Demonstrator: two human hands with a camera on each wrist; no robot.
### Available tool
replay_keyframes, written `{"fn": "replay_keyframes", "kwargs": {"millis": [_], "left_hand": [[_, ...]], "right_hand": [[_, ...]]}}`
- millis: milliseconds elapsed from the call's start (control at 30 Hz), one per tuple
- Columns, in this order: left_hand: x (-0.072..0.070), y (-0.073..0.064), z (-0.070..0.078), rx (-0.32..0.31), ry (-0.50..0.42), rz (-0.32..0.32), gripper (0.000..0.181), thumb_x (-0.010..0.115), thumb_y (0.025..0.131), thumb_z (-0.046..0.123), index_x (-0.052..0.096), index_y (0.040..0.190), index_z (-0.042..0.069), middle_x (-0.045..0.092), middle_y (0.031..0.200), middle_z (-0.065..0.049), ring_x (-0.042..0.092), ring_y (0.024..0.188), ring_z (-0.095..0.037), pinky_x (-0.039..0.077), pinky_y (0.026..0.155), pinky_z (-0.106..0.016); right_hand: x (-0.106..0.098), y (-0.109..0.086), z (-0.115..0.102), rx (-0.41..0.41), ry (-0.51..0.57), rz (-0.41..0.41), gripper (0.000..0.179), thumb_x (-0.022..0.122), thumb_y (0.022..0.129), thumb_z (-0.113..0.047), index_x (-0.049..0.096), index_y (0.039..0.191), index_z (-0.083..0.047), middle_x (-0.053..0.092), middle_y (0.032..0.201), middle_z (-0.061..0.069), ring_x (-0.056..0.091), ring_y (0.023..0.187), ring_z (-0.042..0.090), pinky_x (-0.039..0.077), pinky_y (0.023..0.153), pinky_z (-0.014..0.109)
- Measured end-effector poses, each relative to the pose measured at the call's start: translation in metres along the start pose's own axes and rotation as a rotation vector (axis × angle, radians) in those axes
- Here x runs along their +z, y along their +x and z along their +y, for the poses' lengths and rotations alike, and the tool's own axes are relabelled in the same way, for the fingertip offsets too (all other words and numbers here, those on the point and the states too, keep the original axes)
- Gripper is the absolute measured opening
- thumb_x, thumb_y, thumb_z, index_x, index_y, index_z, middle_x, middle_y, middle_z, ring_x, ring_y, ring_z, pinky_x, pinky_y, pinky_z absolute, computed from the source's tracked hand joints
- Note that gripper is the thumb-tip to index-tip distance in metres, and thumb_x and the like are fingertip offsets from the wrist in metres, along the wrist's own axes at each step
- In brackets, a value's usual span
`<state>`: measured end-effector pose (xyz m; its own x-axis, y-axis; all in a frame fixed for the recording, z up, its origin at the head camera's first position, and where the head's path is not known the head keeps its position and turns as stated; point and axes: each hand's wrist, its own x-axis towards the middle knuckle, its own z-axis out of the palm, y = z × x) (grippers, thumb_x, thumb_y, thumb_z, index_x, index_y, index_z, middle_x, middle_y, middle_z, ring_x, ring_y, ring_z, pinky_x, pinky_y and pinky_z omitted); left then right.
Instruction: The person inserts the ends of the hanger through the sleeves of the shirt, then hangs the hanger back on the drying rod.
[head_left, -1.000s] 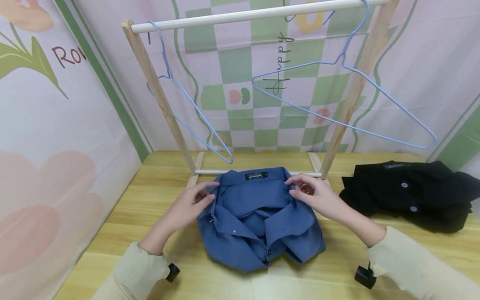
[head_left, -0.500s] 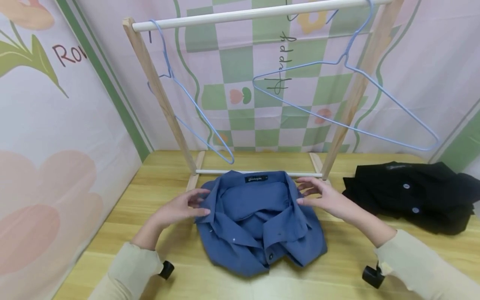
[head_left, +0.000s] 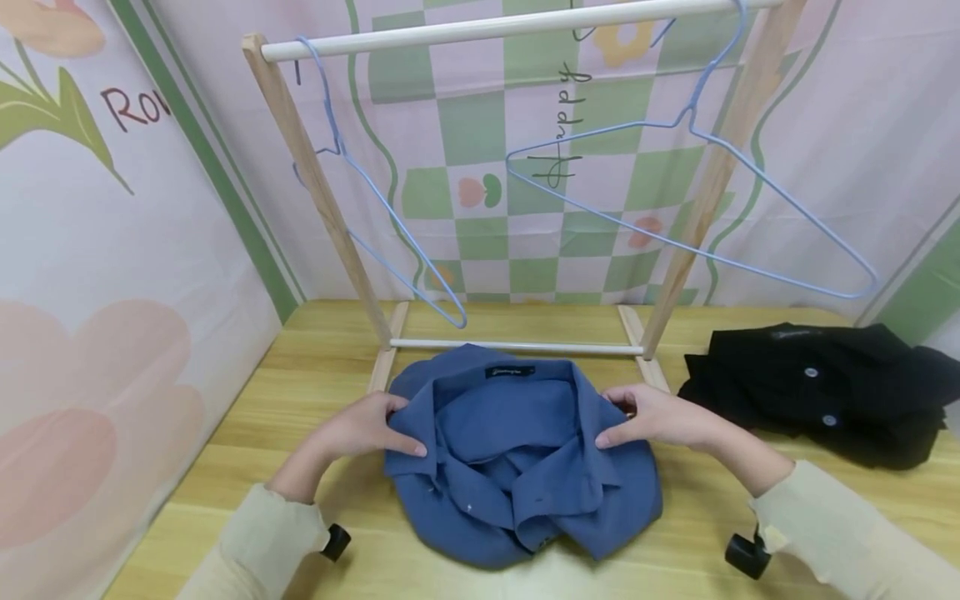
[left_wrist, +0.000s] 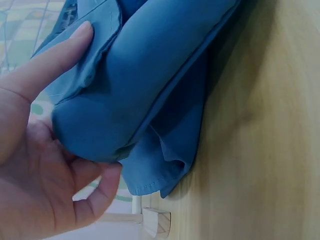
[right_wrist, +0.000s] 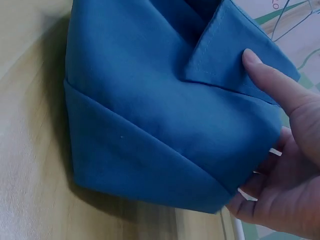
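Note:
A blue collared shirt [head_left: 517, 492] lies bunched on the wooden table, its neck opening facing up and a black label [head_left: 510, 372] showing inside the collar. On its left side my left hand [head_left: 360, 429] grips the cloth, thumb on the collar and fingers under the shoulder, as the left wrist view shows. My right hand [head_left: 660, 417] holds the other side likewise. In the right wrist view its thumb [right_wrist: 252, 57] presses the collar flap, with the other fingers behind the cloth and partly hidden.
Behind the shirt stands a wooden rack with a white top rail [head_left: 480, 32]. Two blue wire hangers hang on it, a left hanger [head_left: 401, 218] and a right hanger [head_left: 787, 196]. A folded black garment [head_left: 780, 400] with buttons lies at the right.
Both hands let go of the collar's upper edge, moved outward, then came down and took hold of the shirt's sides. The shirt has shifted slightly toward me and its collar has spread wider.

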<state>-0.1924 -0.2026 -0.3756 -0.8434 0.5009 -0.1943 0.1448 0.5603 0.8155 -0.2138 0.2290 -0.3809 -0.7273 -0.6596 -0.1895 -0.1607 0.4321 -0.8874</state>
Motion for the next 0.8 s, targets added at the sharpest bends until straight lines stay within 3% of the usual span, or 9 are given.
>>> {"fn": "replay_keyframes", "kwargs": {"millis": [100,233,367,500,633,800], "left_hand": [[0.002,0.0,0.003,0.028,0.039,0.05,0.026,0.086,0.084,0.022,0.063,0.084,0.009,0.049,0.071,0.005,0.046,0.066,-0.014,0.041,0.064,-0.029],[0.004,-0.002,0.01,0.053,0.097,0.156,0.025,0.086,0.084,0.027,0.068,0.09,0.011,0.058,0.075,0.005,0.054,0.071,-0.015,0.047,0.068,-0.032],[0.006,-0.005,0.018,0.07,0.116,0.287,0.023,0.087,0.084,0.025,0.071,0.093,0.012,0.063,0.08,0.004,0.057,0.073,-0.016,0.049,0.069,-0.032],[0.008,-0.005,0.021,0.134,0.15,0.38,0.023,0.087,0.084,0.02,0.07,0.097,0.01,0.062,0.079,0.005,0.056,0.071,-0.014,0.047,0.066,-0.03],[0.011,-0.004,0.02,0.209,0.196,0.42,0.023,0.087,0.084,0.017,0.068,0.096,0.01,0.059,0.079,0.005,0.054,0.071,-0.014,0.045,0.065,-0.029],[0.013,-0.004,0.021,0.249,0.195,0.424,0.023,0.086,0.085,0.015,0.067,0.097,0.011,0.061,0.087,0.003,0.054,0.075,-0.015,0.046,0.068,-0.031]], "right_hand": [[0.001,-0.002,-0.005,0.005,0.001,0.017,0.027,0.077,0.093,-0.018,0.066,0.109,0.0,0.066,0.101,0.01,0.061,0.088,0.019,0.051,0.079,0.028],[0.0,-0.005,-0.014,0.005,-0.001,0.07,0.026,0.077,0.093,-0.02,0.06,0.096,0.0,0.061,0.085,0.006,0.059,0.078,0.016,0.049,0.072,0.027],[-0.005,-0.01,-0.02,0.002,-0.009,0.079,0.031,0.078,0.093,-0.02,0.063,0.109,0.002,0.066,0.097,0.006,0.064,0.088,0.016,0.051,0.079,0.026],[-0.007,-0.012,-0.022,-0.034,-0.002,-0.034,0.036,0.077,0.092,-0.016,0.068,0.122,0.0,0.07,0.115,0.011,0.066,0.099,0.016,0.052,0.086,0.026],[-0.003,-0.012,-0.021,-0.082,0.043,-0.131,0.02,0.076,0.093,-0.012,0.072,0.109,-0.002,0.071,0.101,0.01,0.065,0.085,0.014,0.052,0.077,0.026],[0.0,-0.013,-0.023,-0.047,0.116,-0.091,0.016,0.074,0.094,-0.012,0.071,0.101,0.002,0.072,0.094,0.007,0.065,0.083,0.015,0.053,0.076,0.029]]}}
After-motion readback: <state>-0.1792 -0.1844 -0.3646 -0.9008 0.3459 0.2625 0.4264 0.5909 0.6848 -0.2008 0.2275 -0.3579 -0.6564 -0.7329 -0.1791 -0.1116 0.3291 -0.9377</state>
